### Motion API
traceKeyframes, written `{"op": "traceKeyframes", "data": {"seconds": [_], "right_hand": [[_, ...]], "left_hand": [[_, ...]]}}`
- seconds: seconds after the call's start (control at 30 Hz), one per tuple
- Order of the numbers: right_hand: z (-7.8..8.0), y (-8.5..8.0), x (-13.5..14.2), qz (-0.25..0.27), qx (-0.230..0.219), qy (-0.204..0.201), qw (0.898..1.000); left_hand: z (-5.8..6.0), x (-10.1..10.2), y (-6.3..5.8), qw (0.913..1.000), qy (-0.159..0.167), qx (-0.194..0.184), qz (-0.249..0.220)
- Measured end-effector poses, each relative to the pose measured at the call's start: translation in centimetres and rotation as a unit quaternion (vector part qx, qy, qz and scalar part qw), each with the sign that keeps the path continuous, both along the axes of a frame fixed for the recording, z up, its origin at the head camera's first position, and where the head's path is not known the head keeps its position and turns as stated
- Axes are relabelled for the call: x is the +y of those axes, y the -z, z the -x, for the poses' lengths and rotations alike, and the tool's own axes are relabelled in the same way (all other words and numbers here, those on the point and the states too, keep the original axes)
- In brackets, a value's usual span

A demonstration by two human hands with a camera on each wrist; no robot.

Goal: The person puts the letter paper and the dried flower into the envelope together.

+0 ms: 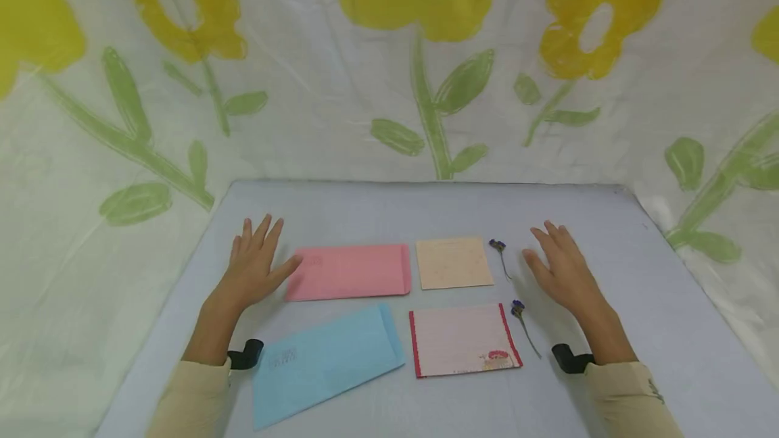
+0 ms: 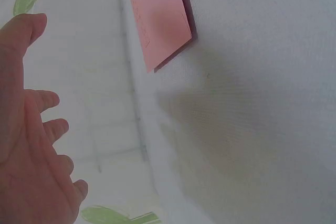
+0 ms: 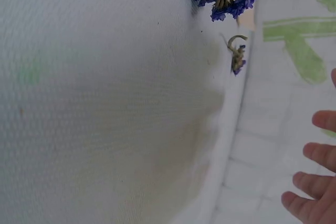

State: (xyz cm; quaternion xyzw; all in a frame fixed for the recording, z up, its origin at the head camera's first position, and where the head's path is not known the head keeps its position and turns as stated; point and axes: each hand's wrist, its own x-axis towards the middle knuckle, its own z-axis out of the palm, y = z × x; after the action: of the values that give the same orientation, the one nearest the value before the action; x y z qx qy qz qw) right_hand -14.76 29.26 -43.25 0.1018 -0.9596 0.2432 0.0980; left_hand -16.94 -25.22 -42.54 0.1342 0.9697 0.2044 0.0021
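In the head view my left hand hovers by the left end of a pink envelope, fingers spread, holding nothing. My right hand is raised on the other side with straight fingers, also holding nothing. Nearest to it lie two dried purple flowers: an upper sprig and a lower sprig. Between the hands are a beige card, a pale pink lined card with red side edges, and a tilted blue envelope. The left wrist view shows the pink envelope's corner apart from the fingers.
Everything lies flat on a pale table. A white cloth painted with yellow flowers hangs behind and at the sides. Each wrist wears a black strap mount, one on the left and one on the right.
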Motion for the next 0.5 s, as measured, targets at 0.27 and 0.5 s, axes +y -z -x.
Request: {"op": "traceKeyframes", "data": {"seconds": [0.27, 0.5], "right_hand": [[-0.4, 0.0, 0.1, 0.009, -0.019, -0.002, 1.000], [0.3, 0.1, -0.2, 0.012, -0.001, -0.040, 0.999]], "left_hand": [[0.1, 0.3, 0.1, 0.9999, 0.009, -0.003, -0.014], [0.9, 1.4, -0.1, 0.9971, 0.055, -0.048, -0.019]]}}
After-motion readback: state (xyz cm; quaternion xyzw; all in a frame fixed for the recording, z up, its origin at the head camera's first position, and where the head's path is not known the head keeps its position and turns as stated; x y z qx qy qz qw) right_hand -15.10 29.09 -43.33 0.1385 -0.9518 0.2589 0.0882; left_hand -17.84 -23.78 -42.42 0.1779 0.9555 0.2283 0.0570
